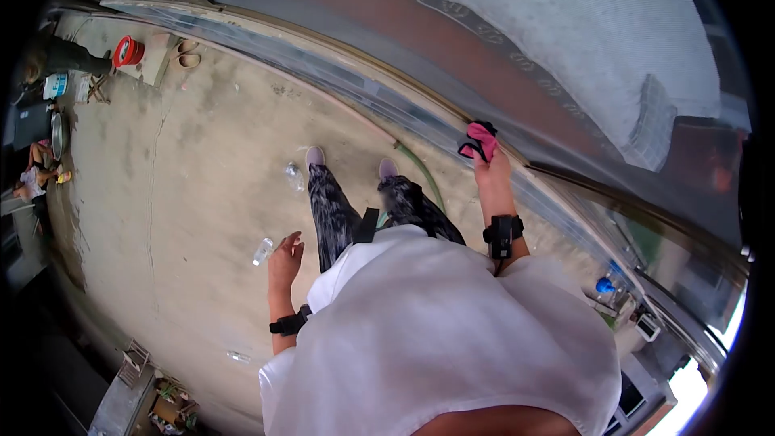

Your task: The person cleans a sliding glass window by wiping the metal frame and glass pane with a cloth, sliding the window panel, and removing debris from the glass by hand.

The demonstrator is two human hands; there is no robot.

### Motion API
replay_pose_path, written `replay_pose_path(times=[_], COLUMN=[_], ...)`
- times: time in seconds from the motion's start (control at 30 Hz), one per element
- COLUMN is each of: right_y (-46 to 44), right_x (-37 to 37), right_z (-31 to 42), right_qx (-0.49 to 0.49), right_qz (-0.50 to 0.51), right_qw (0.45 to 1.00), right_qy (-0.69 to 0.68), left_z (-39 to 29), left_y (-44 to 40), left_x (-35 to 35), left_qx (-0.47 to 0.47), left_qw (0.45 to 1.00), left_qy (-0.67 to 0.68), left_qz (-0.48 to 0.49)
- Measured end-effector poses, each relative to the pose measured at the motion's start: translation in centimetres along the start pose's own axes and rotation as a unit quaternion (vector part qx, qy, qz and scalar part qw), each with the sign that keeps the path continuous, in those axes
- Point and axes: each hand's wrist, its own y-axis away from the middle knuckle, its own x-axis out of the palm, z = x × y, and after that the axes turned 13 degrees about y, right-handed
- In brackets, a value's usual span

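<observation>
My right hand [494, 171] is closed around a pink cloth [482, 140] with black edging. It holds the cloth against or very close to the metal frame [436, 101] of a large window; I cannot tell whether they touch. My left hand [286, 260] hangs low beside my leg with loosely bent fingers apart and nothing in it. Just past it in the view, a clear plastic bottle [262, 252] lies on the concrete ground. Behind the window pane is a white patterned fabric [581, 24].
More clear bottles [295, 177] [238, 356] lie on the ground. A green hose [421, 168] runs near my feet along the wall. Farther off are a red bucket [129, 51], slippers [188, 54], a seated person [34, 184] and a wooden stool [133, 362].
</observation>
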Motion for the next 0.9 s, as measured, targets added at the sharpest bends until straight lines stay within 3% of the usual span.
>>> replay_pose_path(times=[0.17,0.23,0.27,0.33,0.37,0.47,0.5,0.6,0.67,0.73,0.83,0.87,0.9], right_y=[6.6,8.7,8.4,7.6,8.1,7.2,8.3,3.8,2.2,0.4,-0.2,-1.1,2.6], right_x=[13.1,17.6,18.8,20.2,19.5,11.5,9.3,-2.1,-4.9,-3.9,3.1,4.8,9.1], right_z=[-4.0,-5.9,-7.2,-9.4,-9.8,-10.2,-9.0,-7.4,-3.9,-2.3,-2.5,-4.4,-4.8], right_qx=[0.033,0.037,0.039,0.054,0.029,-0.003,-0.014,-0.225,-0.21,-0.223,-0.203,-0.231,-0.205], right_qz=[0.064,0.144,0.147,0.265,0.263,0.216,0.107,0.048,-0.076,-0.178,-0.151,-0.101,-0.137], right_qw=[0.997,0.988,0.987,0.962,0.964,0.976,0.994,0.973,0.974,0.956,0.962,0.964,0.962], right_qy=[0.011,0.051,0.049,-0.025,-0.012,-0.003,-0.016,-0.026,-0.029,-0.071,-0.101,-0.088,-0.116], left_z=[-0.2,0.9,1.4,3.1,4.0,8.4,9.7,9.7,7.7,5.6,0.6,-1.1,-2.5], left_y=[-6.0,-7.3,-7.9,-8.7,-8.9,-10.1,-10.7,-12.7,-15.0,-16.5,-17.3,-16.9,-16.7], left_x=[-8.7,-11.9,-13.5,-16.3,-17.6,-20.4,-20.9,-21.7,-21.3,-20.1,-18.1,-17.5,-17.0], left_qx=[0.056,0.053,0.055,0.065,0.042,0.031,0.027,0.032,0.045,0.104,0.144,0.153,0.165], left_qw=[0.998,0.997,0.997,0.996,0.998,0.997,0.996,0.992,0.988,0.983,0.979,0.978,0.976], left_qy=[-0.004,-0.012,-0.021,-0.019,-0.04,-0.068,-0.085,-0.116,-0.133,-0.133,-0.118,-0.11,-0.096], left_qz=[-0.042,-0.046,-0.048,-0.049,-0.04,-0.006,0.009,0.048,0.068,0.074,0.081,0.088,0.103])
